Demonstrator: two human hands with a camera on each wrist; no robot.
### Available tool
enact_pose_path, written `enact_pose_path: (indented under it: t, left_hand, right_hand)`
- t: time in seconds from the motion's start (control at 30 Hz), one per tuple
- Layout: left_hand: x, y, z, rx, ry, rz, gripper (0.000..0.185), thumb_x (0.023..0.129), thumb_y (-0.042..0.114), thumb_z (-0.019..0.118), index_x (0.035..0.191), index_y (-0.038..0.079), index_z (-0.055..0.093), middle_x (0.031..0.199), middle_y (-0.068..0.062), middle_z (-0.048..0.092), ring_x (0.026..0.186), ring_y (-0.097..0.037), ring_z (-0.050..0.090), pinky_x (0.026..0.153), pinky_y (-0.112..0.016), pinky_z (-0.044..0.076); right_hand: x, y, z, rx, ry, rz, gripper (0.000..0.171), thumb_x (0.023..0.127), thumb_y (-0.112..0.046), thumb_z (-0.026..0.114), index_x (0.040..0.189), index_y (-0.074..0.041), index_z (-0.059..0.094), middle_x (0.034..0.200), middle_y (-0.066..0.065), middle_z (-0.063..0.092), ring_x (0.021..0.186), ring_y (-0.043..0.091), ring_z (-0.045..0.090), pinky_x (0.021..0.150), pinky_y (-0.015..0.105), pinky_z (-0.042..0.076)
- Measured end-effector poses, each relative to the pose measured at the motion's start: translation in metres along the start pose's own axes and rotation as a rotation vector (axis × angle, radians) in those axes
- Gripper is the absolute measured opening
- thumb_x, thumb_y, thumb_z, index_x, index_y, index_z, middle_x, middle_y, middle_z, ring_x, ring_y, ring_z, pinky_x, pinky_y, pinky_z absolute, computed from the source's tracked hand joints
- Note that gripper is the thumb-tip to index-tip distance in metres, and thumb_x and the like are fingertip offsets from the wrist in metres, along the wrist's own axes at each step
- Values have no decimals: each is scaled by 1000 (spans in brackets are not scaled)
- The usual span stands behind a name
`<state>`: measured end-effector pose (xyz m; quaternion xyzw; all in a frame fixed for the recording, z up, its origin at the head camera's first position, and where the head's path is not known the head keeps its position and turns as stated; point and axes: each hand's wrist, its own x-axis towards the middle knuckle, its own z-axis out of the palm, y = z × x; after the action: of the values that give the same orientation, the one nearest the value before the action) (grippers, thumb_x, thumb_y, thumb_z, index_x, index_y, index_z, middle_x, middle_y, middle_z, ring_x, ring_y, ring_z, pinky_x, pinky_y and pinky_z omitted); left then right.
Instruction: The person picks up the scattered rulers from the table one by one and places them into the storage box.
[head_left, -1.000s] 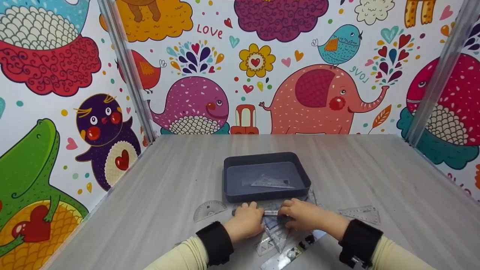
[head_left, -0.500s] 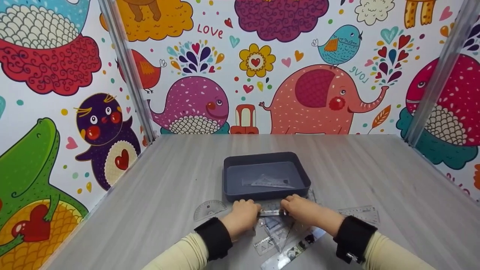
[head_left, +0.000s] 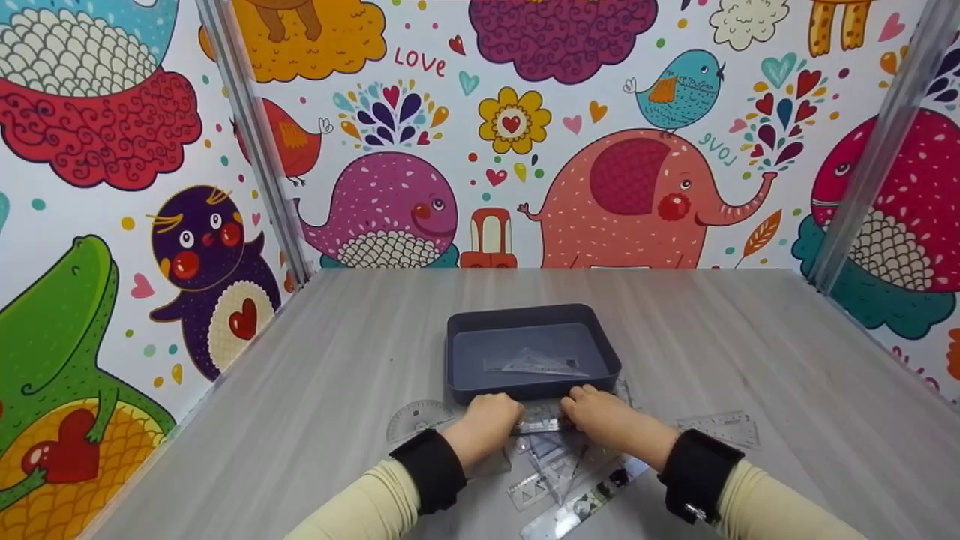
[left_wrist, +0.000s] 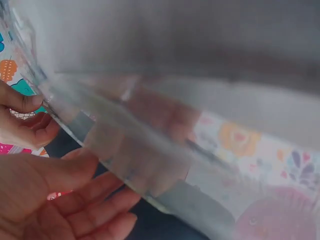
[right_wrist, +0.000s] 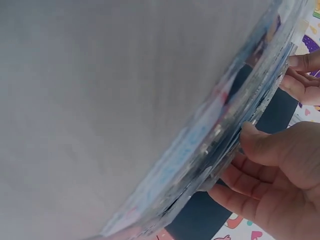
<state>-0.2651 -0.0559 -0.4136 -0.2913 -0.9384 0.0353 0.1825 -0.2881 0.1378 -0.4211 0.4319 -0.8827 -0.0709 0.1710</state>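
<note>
In the head view my left hand (head_left: 486, 429) and right hand (head_left: 611, 421) hold opposite ends of a clear ruler (head_left: 538, 426), just in front of the dark box (head_left: 536, 390). My left thumb and fingers pinch its edge in the left wrist view, where the transparent plastic (left_wrist: 120, 125) is blurred. On the right wrist view my right hand (right_wrist: 280, 170) grips the edge of what looks like several clear strips together. The ends of the ruler are hidden by my fingers in the head view.
Inside the box lies a clear set square (head_left: 540, 364). A protractor (head_left: 417, 418) lies to the left, another clear ruler (head_left: 724, 427) to the right. Nearer me are a stencil ruler (head_left: 527, 493) and a printed ruler (head_left: 585, 504) on the table (head_left: 337, 360).
Both hands have moved slightly towards the box, and their fingers have drawn in at the ruler's ends. More of the loose pieces beneath show between them. The box has stayed put.
</note>
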Motion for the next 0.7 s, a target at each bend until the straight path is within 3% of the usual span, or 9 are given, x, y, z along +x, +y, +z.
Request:
enact_pose_path:
  t: [0.3,0.5,0.7]
  left_hand:
    - [3,0,1,-1,-48,-8,15,58,3,61,53,15,54,58,1,58,53,-16,54,44,-28,41]
    - [2,-1,-1,-38,-16,-8,14,55,6,63,55,15,52,55,3,55,51,-16,53,43,-28,39]
    - [1,-2,-4,-8,-27,17,11,63,5,60,64,13,53,59,1,57,54,-16,55,43,-28,41]
  right_hand:
    - [-2,0,-3,-29,-24,-18,19,66,-13,66,75,-5,50,69,5,43,61,19,41,52,26,40]
    - [-1,3,-4,46,-21,8,22,62,-13,67,74,-7,50,67,4,42,61,18,40,54,27,38]
    - [-1,5,-1,54,30,20,25,59,-13,68,71,-8,47,66,2,40,60,17,38,52,27,37]
